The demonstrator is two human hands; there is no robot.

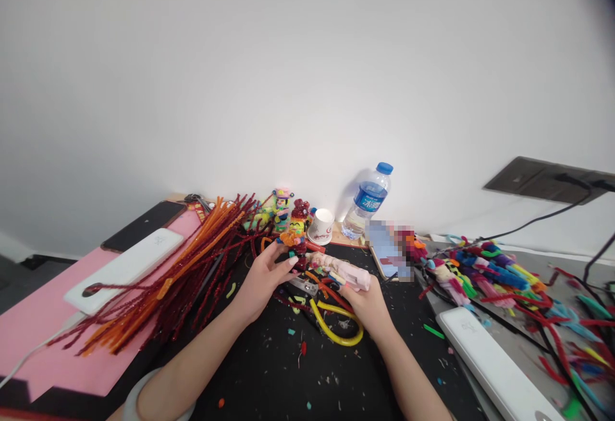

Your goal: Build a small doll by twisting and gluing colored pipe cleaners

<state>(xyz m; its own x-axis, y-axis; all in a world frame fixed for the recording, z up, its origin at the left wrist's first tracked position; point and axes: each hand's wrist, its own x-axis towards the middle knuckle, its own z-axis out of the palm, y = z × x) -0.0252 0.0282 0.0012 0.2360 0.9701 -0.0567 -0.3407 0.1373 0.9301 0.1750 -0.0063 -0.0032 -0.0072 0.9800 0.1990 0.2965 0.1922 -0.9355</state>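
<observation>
My left hand (263, 278) pinches a small pipe-cleaner figure (296, 236) with a dark red top and orange and yellow body, held upright over the black mat (269, 370). My right hand (366, 302) is closed round a pink glue gun (342, 272) whose nozzle points left at the base of the figure. Yellow-handled scissors (336, 325) lie on the mat just below both hands. A pale bangle is on my left wrist.
A bundle of red and orange pipe cleaners (182, 267) lies left, beside a white flat device (125, 268) on pink paper. A water bottle (368, 202), paper cup (321, 225) and finished figures (278, 206) stand by the wall. Right: mixed coloured pipe cleaners (500, 277), another white device (494, 363), cables.
</observation>
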